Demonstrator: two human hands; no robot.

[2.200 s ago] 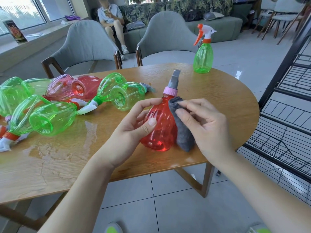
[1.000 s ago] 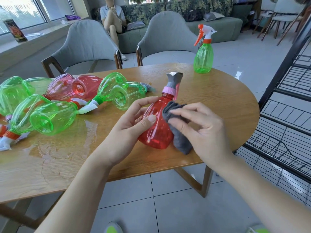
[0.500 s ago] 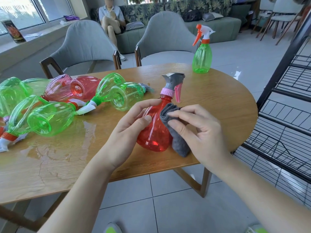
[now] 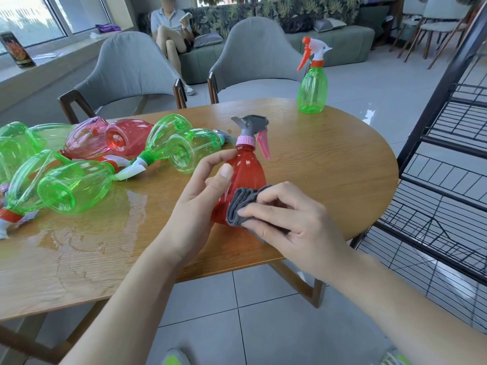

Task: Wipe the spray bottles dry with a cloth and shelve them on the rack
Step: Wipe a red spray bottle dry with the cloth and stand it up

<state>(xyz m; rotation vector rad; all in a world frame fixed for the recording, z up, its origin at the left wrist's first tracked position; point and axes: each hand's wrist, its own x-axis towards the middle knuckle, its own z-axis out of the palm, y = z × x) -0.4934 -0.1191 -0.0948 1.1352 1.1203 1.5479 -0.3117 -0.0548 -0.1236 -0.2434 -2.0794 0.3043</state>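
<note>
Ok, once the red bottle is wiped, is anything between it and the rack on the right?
Nothing visible. The red bottle, held by the left hand with the cloth under the right hand, has only bare table towards the rack.

Lounge or café-style seating area: oval wooden table (image 4: 329,164), two grey upholstered armchairs (image 4: 131,67), long green sofa (image 4: 340,43) with leaf-print back, seated person (image 4: 171,30), tiled floor (image 4: 263,325), large windows (image 4: 31,19), black wire rack (image 4: 448,167).
</note>
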